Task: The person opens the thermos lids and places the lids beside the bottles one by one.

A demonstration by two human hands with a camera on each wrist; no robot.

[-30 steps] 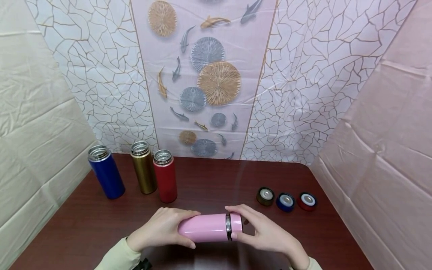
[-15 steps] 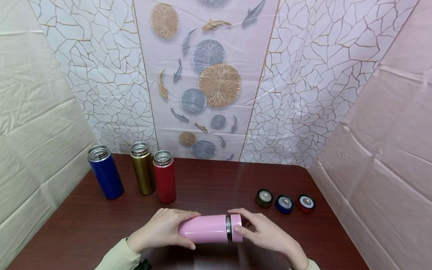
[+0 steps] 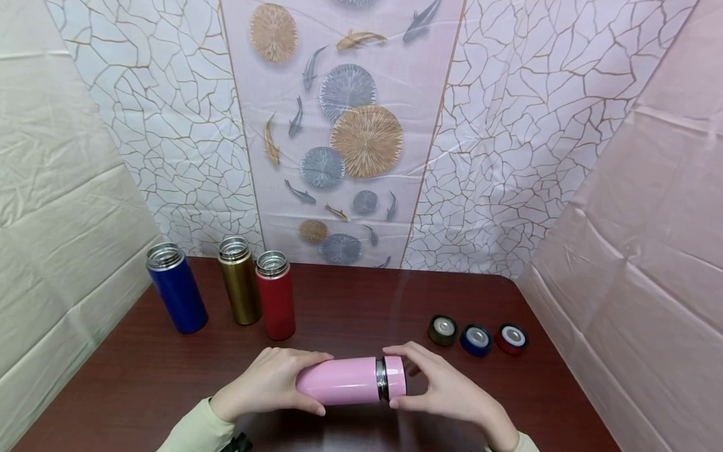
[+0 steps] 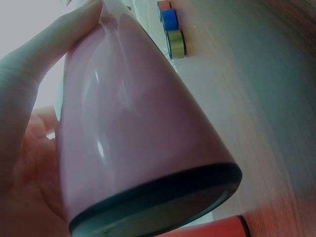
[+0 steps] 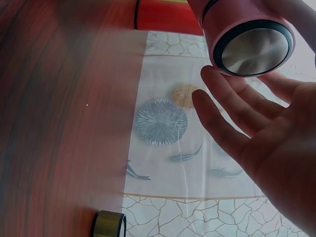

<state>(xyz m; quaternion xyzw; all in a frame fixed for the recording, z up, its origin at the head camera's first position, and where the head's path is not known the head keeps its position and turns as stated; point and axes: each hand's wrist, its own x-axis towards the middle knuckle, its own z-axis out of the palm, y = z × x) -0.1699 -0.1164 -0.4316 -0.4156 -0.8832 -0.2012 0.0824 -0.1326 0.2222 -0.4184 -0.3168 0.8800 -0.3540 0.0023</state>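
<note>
A pink vacuum bottle (image 3: 339, 381) lies sideways above the dark red-brown table, its base toward the left. My left hand (image 3: 277, 383) grips the lower body between thumb and fingers; in the left wrist view the dark-rimmed base (image 4: 158, 202) faces the camera. At the other end, my right hand (image 3: 446, 386) holds the pink lid (image 3: 396, 376), fingers at the far side and thumb at the near side. A silver band (image 3: 382, 378) shows between lid and body. The lid's metal-coloured round top (image 5: 254, 52) shows in the right wrist view.
Uncapped bottles stand at the back left: blue (image 3: 177, 289), gold (image 3: 241, 282) and red (image 3: 276, 298). Three lids lie upside down at right: gold (image 3: 442, 330), blue (image 3: 476, 339) and red (image 3: 511, 339). Patterned cloth (image 3: 350, 188) hangs behind the table (image 3: 361, 301).
My right thumb has shifted over the lid and back down to its near edge, and the fingers have changed their hold. The left hand and bottle stay nearly in place.
</note>
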